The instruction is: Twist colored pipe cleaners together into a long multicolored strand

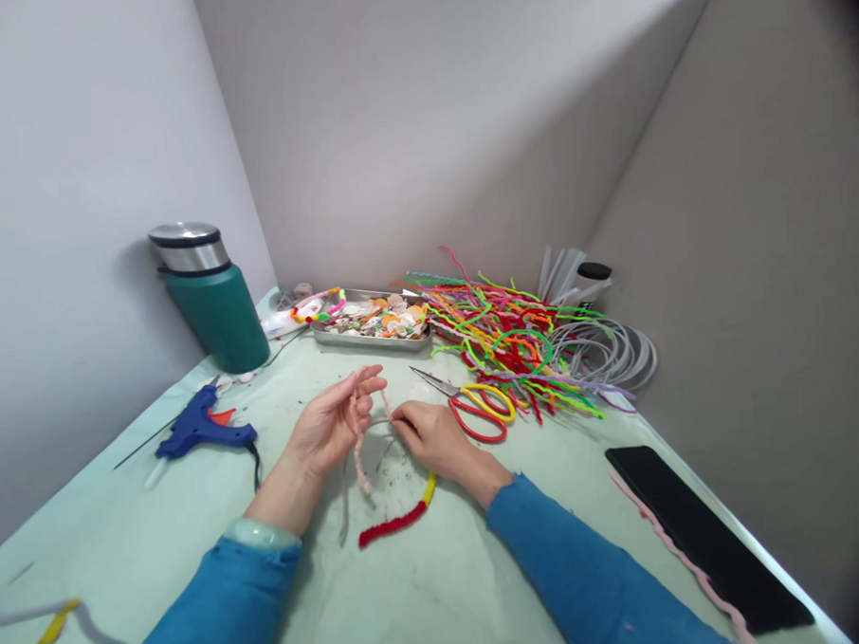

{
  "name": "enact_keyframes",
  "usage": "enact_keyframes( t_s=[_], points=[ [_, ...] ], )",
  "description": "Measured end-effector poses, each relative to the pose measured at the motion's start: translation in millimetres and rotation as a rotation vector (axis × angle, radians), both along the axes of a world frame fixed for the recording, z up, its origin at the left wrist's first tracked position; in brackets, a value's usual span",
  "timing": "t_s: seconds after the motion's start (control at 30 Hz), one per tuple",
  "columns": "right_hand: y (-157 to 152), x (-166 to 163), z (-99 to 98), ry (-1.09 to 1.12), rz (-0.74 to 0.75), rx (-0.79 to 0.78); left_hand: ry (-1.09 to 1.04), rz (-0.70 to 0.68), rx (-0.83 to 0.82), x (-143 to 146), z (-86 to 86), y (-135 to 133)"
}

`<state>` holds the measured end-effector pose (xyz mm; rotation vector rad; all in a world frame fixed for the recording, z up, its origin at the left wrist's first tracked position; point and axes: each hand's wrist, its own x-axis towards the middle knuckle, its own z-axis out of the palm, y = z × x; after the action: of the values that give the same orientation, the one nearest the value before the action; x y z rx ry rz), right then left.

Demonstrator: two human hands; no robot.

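My left hand (334, 423) is palm up over the pale green table (427, 588), its fingers curled around a pink pipe cleaner (362, 458) that hangs down from them. My right hand (435, 438) is closed in a pinch on the same pink pipe cleaner where it meets a thin grey headband (344, 501). The headband curves down between my wrists. A red and yellow pipe cleaner (395, 521) lies on the table just below my right hand.
Red and yellow scissors (480, 407) lie right of my hands. Behind them are a heap of coloured pipe cleaners (516, 342), grey headbands (616, 352) and a metal tray of shells (373, 324). A blue glue gun (199, 427) and green flask (211, 298) sit left; a black phone (702, 533) right.
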<state>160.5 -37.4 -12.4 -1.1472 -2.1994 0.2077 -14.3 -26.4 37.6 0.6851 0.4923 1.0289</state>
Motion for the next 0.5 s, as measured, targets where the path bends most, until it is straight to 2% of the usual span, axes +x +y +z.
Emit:
enact_keyframes(
  t_s=[0.17,0.33,0.5],
  points=[
    [0.3,-0.2,0.2,0.016,0.025,-0.029,0.026,0.03,0.036,10.3,-2.8,4.8],
    [-1.2,-0.4,4.5,0.069,0.011,-0.063,0.165,0.105,0.138,13.6,-10.4,7.8],
    [0.5,-0.4,3.1,0.111,-0.031,-0.085,0.288,0.134,0.161,13.1,-11.5,8.6]
  ],
)
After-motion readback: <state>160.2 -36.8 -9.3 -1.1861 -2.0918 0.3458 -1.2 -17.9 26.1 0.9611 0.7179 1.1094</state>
